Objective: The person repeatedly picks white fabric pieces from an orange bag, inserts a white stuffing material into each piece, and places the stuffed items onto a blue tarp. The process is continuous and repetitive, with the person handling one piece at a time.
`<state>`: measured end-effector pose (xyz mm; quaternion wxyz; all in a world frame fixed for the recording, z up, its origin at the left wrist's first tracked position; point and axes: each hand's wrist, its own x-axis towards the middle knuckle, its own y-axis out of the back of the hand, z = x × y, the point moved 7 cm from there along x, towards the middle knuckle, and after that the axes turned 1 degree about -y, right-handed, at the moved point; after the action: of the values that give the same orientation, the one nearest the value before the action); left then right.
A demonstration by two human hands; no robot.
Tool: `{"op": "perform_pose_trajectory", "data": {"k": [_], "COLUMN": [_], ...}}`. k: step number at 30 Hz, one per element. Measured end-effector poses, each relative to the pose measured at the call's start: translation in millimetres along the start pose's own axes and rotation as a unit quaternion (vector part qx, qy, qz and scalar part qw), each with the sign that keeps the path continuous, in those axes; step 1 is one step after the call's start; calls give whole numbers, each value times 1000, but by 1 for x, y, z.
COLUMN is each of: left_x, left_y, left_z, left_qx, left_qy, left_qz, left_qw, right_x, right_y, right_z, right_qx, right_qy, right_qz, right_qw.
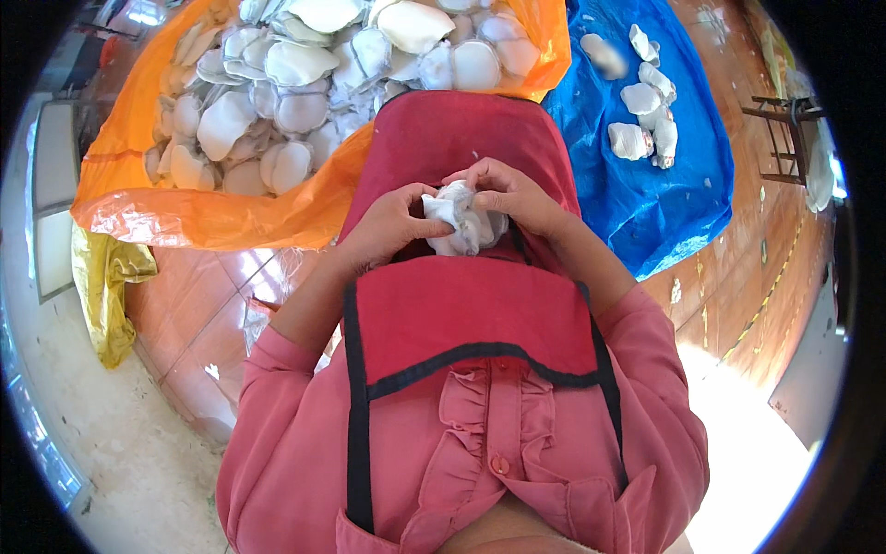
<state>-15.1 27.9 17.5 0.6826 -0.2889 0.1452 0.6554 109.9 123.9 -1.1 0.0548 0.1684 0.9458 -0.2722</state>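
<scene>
Over my lap, both hands grip a small crumpled white cloth piece (468, 231). My left hand (392, 222) pinches its left side, with the thumb lying across the front. My right hand (519, 196) has thumb and forefinger closed on its upper right edge. Folds hide the cloth's exact kind. Ahead on the left, a heap of white rounded, padded-looking pieces (300, 63) fills an orange plastic sheet (249, 220). To the right, several small white rolled bundles (630, 141) lie on a blue plastic sheet (604, 198); one whitish piece (604, 57) there is blurred.
A red apron (461, 129) with black edging covers my lap between the two sheets. A yellow sack (109, 295) lies at the left on the floor. At the far right stands a dark stool (783, 138). Reddish floor tiles (185, 305) show around, with bright sunlight at lower right.
</scene>
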Motion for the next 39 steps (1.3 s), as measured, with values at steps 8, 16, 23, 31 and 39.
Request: {"op": "perform_pose_trajectory", "data": {"k": [8,16,23,31,39], "left_x": [5,16,22,26,21], "left_y": [-5,-6,-15,-31,-26], "left_z": [-2,16,34,27,23], "left_qx": [102,159,344,358,344], "left_qy": [-41,-98,-115,-98,-174], "left_qz": [31,58,144,240,132], "left_qw": [993,981,921,897,913], "right_x": [3,16,10,5,9], "right_y": [5,-6,4,21,31], "right_z": [-10,-42,-18,13,22], "right_qx": [-250,-522,-543,-475,-381], "right_qy": [-64,36,36,122,152], "right_qz": [-24,-17,146,324,318], "right_qw": [966,852,826,809,855]}}
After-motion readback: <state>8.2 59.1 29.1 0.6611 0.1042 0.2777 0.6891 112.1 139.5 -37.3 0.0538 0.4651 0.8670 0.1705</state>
